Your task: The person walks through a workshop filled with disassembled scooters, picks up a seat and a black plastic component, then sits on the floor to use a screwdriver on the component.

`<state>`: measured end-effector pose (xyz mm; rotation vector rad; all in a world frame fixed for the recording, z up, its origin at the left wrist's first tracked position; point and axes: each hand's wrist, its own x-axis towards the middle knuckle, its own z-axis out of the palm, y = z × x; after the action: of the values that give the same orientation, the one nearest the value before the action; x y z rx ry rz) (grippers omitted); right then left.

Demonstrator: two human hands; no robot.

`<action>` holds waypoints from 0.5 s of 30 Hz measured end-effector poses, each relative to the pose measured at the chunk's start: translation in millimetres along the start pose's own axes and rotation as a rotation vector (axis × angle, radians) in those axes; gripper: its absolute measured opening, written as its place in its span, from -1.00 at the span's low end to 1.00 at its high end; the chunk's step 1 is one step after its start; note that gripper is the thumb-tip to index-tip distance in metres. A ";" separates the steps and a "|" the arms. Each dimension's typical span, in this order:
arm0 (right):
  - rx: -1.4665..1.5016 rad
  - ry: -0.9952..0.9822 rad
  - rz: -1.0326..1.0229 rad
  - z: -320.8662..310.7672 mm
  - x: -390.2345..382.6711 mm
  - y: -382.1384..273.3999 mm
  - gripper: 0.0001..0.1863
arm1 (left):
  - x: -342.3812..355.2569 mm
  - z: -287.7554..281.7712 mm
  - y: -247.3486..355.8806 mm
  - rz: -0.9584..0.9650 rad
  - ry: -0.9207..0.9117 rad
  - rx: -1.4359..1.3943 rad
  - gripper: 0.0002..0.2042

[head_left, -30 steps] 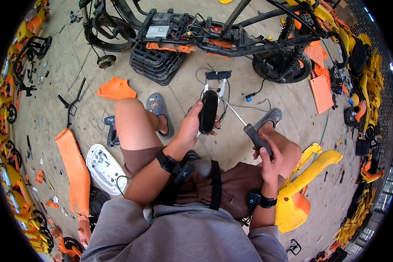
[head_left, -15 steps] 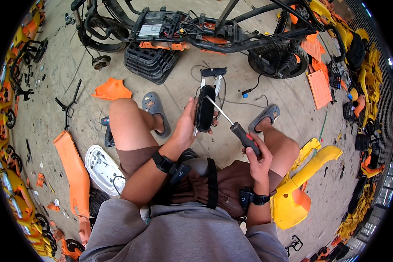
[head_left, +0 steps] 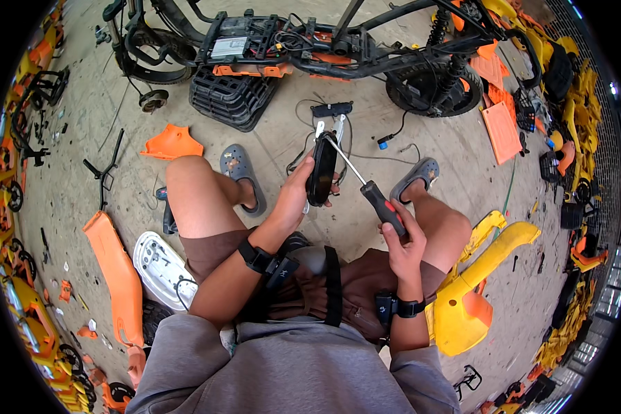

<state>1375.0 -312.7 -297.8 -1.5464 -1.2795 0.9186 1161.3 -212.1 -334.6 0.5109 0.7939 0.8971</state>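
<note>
My left hand (head_left: 298,188) is closed round the side of a long, rounded unit with a glossy black face (head_left: 322,171). Silvery metal brackets (head_left: 339,125) stick out at its far end, beside a small black bar-shaped part (head_left: 332,109) with a cable. In my right hand (head_left: 406,241) is a screwdriver (head_left: 381,207) with a black and red handle. Its shaft slants up and left, and the tip meets the unit's upper edge near the bracket. Whether the tip sits in a gap or a screw is too small to tell.
Ahead stands a stripped black scooter frame (head_left: 366,62) with exposed wiring. A black crate (head_left: 231,96) lies below it. Left are an orange panel (head_left: 117,276) and a white tray-like shell (head_left: 160,265); right, a yellow body panel (head_left: 466,324). Piled parts line both sides.
The unit has tilted, so its black face looks narrower. The screwdriver tip has shifted toward the unit's far end. The whole view has moved slightly.
</note>
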 end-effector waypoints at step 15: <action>-0.109 -0.015 -0.156 4.0 3.9 -9.0 -0.58 | -0.6 1.9 1.0 0.000 0.043 0.045 -0.55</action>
<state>1369.2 -307.6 -290.6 -1.5012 -1.4595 0.7735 1162.1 -212.3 -332.5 0.5321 0.8549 0.8942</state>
